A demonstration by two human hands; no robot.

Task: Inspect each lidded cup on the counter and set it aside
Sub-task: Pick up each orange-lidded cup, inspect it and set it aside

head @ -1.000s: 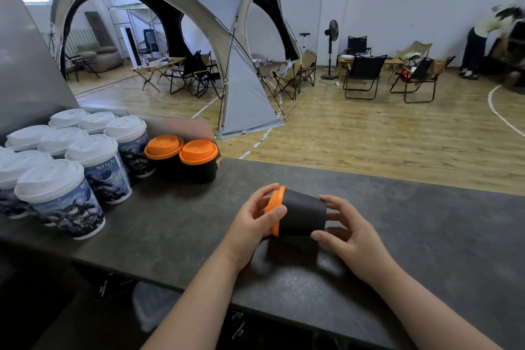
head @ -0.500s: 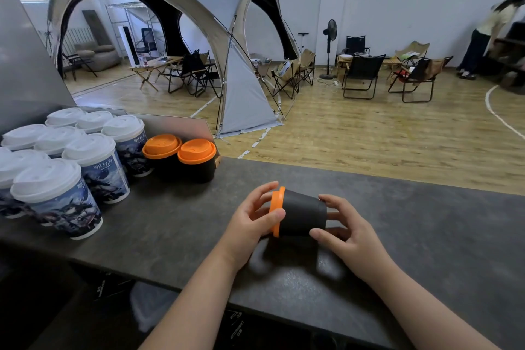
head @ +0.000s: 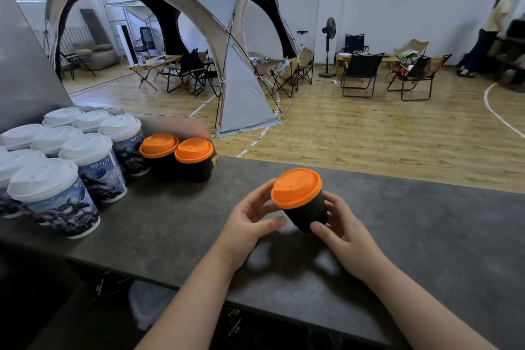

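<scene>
Head view: left hand (head: 250,219) and right hand (head: 341,227) both grip a tilted orange-lidded black cup (head: 308,213) over the dark worktop (head: 426,236); white-lidded cups (head: 96,167) stand left.

black cup (head: 308,212) tipped upright (orange lid (head: 296,187) facing camera).

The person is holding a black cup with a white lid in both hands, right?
Almost. The lid is orange, not white, as the head view shows. The rest is right: the left hand and the right hand both hold the black cup.
</scene>
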